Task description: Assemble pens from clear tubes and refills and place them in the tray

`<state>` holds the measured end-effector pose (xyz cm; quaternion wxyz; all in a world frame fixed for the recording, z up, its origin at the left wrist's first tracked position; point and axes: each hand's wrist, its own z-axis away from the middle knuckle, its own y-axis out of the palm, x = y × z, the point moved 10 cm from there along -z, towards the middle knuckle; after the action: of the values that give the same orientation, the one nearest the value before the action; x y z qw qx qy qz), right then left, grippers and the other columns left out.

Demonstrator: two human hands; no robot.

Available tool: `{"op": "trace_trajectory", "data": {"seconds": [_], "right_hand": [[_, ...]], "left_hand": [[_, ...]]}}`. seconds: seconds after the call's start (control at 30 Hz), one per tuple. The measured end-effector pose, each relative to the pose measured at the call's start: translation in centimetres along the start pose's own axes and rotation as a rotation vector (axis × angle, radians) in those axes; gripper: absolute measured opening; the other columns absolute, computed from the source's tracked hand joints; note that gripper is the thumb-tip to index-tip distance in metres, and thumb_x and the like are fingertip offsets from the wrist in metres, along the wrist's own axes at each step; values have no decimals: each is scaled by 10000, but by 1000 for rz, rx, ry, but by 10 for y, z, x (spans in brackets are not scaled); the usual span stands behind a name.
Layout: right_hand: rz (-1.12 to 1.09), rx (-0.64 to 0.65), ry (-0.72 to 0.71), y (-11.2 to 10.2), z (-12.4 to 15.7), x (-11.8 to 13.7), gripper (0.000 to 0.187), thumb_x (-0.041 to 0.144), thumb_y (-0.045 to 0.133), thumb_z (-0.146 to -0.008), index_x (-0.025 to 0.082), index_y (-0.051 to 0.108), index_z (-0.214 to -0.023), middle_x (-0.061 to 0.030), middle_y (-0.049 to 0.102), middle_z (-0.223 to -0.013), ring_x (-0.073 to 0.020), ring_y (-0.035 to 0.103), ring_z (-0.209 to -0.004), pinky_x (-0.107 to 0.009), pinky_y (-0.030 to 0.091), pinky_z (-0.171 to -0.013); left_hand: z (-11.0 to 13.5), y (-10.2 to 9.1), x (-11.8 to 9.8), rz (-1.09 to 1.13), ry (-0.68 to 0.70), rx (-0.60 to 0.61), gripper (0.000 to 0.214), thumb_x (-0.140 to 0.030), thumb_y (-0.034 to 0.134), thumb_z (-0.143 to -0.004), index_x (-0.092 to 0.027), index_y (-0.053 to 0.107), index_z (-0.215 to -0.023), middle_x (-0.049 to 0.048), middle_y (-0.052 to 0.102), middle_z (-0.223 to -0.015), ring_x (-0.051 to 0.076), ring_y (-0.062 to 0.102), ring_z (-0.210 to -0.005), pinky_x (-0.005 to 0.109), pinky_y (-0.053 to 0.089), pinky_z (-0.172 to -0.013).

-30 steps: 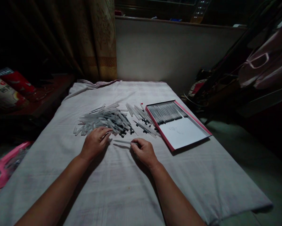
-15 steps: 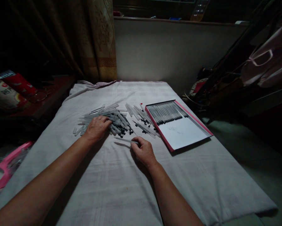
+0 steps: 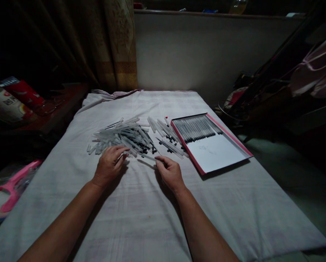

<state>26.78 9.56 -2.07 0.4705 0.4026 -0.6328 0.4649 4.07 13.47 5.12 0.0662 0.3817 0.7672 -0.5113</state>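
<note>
One slim clear plastic pen barrel (image 3: 148,157), frame centre, right hand (image 3: 170,171) pinching near end; light, stiff, slick, so grip mid-shaft. Left hand (image 3: 109,165) curled at heap of clear pens (image 3: 121,135), hold unclear.

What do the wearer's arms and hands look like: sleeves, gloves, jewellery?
Both forearms are bare, with no sleeve in view up to the picture's edge. The left hand and right hand are ungloved. No watch, bracelet or ring shows, though the light is dim. No markings or cables.
</note>
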Motion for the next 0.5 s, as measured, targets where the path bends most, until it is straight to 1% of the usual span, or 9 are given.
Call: {"op": "trace_trajectory", "data": {"seconds": [0.07, 0.1, 0.2, 0.27, 0.37, 0.43, 0.5], "right_hand": [[10, 1, 2, 0, 0, 0, 282, 341, 590, -800, 194, 793, -928, -58, 791, -884, -222, 731, -803, -326, 578, -778], [15, 2, 3, 0, 0, 1, 285, 346, 588, -800, 192, 793, -924, -59, 790, -879, -220, 729, -796, -322, 577, -772], [28, 8, 6, 0, 1, 1, 296, 358, 581, -799, 187, 792, -918, -62, 789, -880, -219, 726, -800, -320, 572, -778], [32, 10, 7, 0, 1, 1, 297, 358, 584, -796, 186, 792, -917, -62, 790, -883, -221, 725, -803, -328, 569, -793], [34, 9, 5, 0, 1, 0, 289, 355, 588, -797, 187, 793, -914, -64, 791, -886, -223, 722, -802, -341, 568, -806], [33, 12, 3, 0, 1, 1, 283, 347, 588, -800, 187, 793, -911, -66, 790, -885, -224, 721, -798, -344, 570, -803], [31, 15, 4, 0, 1, 1, 278, 342, 590, -803, 187, 793, -914, -67, 789, -882, -223, 721, -795, -340, 572, -794]], "left_hand": [[14, 5, 16, 221, -247, -24, 348, -432, 539, -908, -203, 709, -1107, 78, 756, -949, 217, 691, -846, 349, 543, -783], [21, 10, 23, 332, -361, -38, 363, -459, 546, -900, -201, 704, -1100, 63, 749, -878, 203, 685, -783, 322, 546, -717], [39, 25, 28, 600, -574, -41, 407, -544, 656, -798, -177, 714, -964, 57, 721, -799, 168, 649, -672, 253, 506, -559], [48, 33, 28, 736, -681, -37, 456, -576, 713, -729, -167, 705, -930, 49, 705, -805, 125, 599, -580, 217, 455, -475], [61, 42, 29, 866, -809, -6, 533, -587, 749, -671, -169, 688, -996, 20, 681, -784, 75, 507, -457, 193, 386, -399], [70, 47, 33, 870, -868, 55, 566, -579, 765, -644, -168, 686, -1025, 18, 679, -769, 80, 504, -442, 195, 365, -391], [77, 45, 43, 788, -899, 95, 555, -578, 764, -632, -162, 701, -994, 39, 698, -788, 105, 550, -491, 212, 395, -433]]}}
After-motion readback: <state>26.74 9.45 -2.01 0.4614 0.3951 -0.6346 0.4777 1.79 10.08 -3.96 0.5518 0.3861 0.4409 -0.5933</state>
